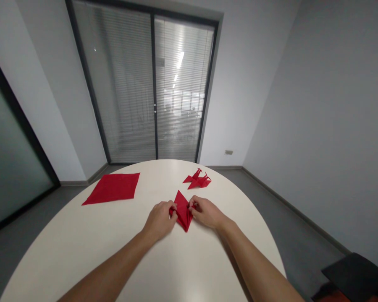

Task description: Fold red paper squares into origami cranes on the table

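A red folded paper [182,205], kite-shaped with one point away from me and one toward me, lies on the white table between my hands. My left hand [161,217] pinches its left edge between thumb and fingers. On the opposite side, my right hand [207,211] grips the right edge in a pinch. Creases run down to the near point, where the layers come together. The parts of the paper under my fingertips are hidden. Just beyond it sit finished red origami cranes [198,180], overlapping so that I cannot tell how many.
A flat stack or sheet of red paper [115,188] lies at the table's far left. The round white table [157,268] has its curved edge close to the cranes. A black chair [357,274] stands at the lower right, and a glazed partition with blinds [129,84] is behind.
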A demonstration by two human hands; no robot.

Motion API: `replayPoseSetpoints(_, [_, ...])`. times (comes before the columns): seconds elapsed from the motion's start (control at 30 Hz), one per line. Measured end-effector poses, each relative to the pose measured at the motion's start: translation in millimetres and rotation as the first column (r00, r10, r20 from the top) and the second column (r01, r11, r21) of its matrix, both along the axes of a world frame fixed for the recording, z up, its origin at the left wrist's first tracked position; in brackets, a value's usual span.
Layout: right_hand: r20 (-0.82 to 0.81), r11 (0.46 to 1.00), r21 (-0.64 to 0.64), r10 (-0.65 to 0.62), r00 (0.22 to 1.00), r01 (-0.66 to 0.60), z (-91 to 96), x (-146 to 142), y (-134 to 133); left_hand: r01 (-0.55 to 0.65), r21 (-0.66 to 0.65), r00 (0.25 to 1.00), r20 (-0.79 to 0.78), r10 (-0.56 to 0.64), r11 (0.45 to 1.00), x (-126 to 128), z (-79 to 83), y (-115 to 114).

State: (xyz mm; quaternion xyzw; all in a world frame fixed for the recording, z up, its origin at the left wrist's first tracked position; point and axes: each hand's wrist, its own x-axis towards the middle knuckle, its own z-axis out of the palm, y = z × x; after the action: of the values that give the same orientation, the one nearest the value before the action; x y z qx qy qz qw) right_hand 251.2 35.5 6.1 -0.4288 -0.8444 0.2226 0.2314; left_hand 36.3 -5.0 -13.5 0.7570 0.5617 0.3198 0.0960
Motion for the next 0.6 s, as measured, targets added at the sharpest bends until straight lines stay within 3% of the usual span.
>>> replayPoseSetpoints(0.27, [-0.114, 0.999, -0.020, -0.045, 0.992, 0.043, -8.1, 3.4, 4.0, -0.092, -0.087, 0.994, 0.049, 0.097, 0.992, -2.1, 1.0, 1.9])
replayPoseSetpoints(0.47, [-0.070, 1.000, -0.005, -0.005, 0.998, 0.005, -6.7, 2.8, 2.7, -0.143, -0.119, 0.988, 0.039, 0.148, 0.983, -1.6, 2.6, 2.0])
replayPoseSetpoints(0.6, [-0.014, 0.995, 0.050, -0.081, 0.997, 0.081, -2.9, -2.8, 1.7, -0.139, -0.103, 0.989, 0.038, 0.143, 0.985, -1.6, 1.9, 0.9])
